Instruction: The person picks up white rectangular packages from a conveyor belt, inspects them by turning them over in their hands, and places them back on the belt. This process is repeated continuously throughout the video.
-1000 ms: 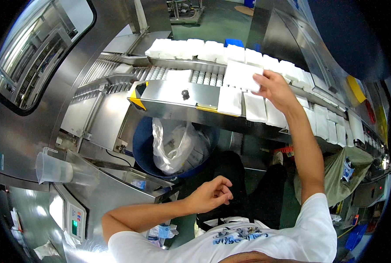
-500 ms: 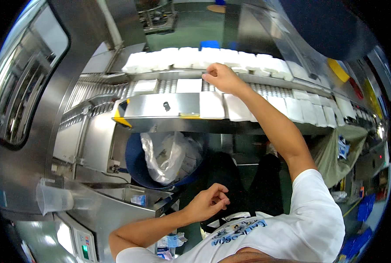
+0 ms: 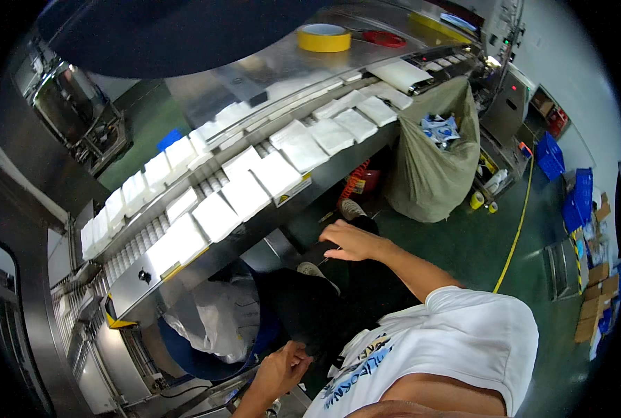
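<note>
Right hand [image 3: 352, 242] loose, fingers spread, holding nothing | white packets [image 3: 216, 216] on conveyor [image 3: 255, 240] lie at its 10 o'clock, apart | left hand [image 3: 281, 369] curled at lap, grip unclear, near blue bin [image 3: 185, 352].

The person wears a white short-sleeved T-shirt [image 3: 464, 334] with blue lettering on the chest, dark trousers [image 3: 324, 299], bare forearms.

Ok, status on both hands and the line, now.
Right hand empty, open, off the conveyor, above the knees. Left hand curled low by the blue bin. White packs in rows on the conveyor, nothing blocking.
</note>
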`<state>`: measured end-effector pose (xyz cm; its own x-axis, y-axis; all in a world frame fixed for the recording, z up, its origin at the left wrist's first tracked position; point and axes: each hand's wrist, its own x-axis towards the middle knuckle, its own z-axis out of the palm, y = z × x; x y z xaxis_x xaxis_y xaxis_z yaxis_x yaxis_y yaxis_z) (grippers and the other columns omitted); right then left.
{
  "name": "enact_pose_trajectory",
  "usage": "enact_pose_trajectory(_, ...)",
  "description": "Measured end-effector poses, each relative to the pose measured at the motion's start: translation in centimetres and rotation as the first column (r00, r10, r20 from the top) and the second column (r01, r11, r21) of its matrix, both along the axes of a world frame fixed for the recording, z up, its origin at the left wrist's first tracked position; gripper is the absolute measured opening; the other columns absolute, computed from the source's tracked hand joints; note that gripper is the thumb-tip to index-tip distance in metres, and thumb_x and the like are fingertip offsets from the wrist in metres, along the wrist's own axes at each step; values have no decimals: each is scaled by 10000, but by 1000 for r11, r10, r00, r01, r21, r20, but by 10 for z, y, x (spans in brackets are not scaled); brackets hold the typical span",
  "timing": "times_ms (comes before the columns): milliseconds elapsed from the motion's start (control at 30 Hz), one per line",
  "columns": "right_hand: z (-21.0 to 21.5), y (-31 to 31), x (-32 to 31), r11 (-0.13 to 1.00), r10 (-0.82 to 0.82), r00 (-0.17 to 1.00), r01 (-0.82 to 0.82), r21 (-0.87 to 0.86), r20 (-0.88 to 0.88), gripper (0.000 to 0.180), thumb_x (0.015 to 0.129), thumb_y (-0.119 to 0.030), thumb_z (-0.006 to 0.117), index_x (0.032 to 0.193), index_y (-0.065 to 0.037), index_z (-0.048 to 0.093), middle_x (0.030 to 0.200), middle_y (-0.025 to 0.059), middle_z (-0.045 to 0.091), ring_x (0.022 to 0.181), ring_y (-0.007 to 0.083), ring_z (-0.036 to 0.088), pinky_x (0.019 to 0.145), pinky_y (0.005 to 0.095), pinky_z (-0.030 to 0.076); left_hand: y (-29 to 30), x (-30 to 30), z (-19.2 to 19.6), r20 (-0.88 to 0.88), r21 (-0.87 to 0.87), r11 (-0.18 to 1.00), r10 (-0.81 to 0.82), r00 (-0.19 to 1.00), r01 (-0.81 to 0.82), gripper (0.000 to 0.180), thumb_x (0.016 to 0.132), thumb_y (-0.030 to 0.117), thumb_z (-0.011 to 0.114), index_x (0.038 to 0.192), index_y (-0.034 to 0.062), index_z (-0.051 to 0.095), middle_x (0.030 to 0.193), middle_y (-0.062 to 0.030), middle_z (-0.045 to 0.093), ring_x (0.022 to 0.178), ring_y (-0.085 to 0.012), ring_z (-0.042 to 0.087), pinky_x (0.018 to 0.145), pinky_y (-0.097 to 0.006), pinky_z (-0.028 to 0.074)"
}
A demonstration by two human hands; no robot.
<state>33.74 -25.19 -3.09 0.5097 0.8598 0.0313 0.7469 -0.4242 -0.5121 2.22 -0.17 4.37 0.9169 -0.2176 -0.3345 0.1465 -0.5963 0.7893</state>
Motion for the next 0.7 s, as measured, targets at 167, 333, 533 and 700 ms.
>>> enact_pose_trajectory(167,-79,-65,4,785,-520,848,520,-336,98,836,896,-456,788,1526,-12,465,1522,266,470,1397,498,424,1124,615,418,16,-18,-30,-191,252,894,-330,925,371,533,971,379,757,1304,-6,599,1066,-222,774,959,-366,775,798,-423,625)
enact_pose_trajectory(333,-98,-74,5,559,-787,616,739,-376,40,1028,884,-570,746,1636,-36,291,1591,291,388,1388,555,420,1102,652,442,25,-13,-42,-333,261,925,-183,925,277,629,958,462,756,1346,-9,608,1165,-214,764,1046,-361,758,861,-438,608)
enact_pose_trajectory(533,-119,-118,36,374,-878,471,786,-492,85,1007,904,-587,721,1622,-10,314,1619,307,341,1414,525,426,1092,624,465,30,3,-52,-370,401,893,-43,928,202,643,976,471,739,1376,-11,597,1183,-189,762,1071,-362,745,905,-442,591)
enact_pose_trajectory(700,-121,-160,51,347,-907,419,782,-517,25,926,932,-574,676,1603,-21,361,1635,290,339,1444,508,412,1104,595,474,27,11,-65,-494,432,879,41,868,204,704,970,531,722,1403,-5,577,1156,-162,766,1076,-360,737,915,-447,576)
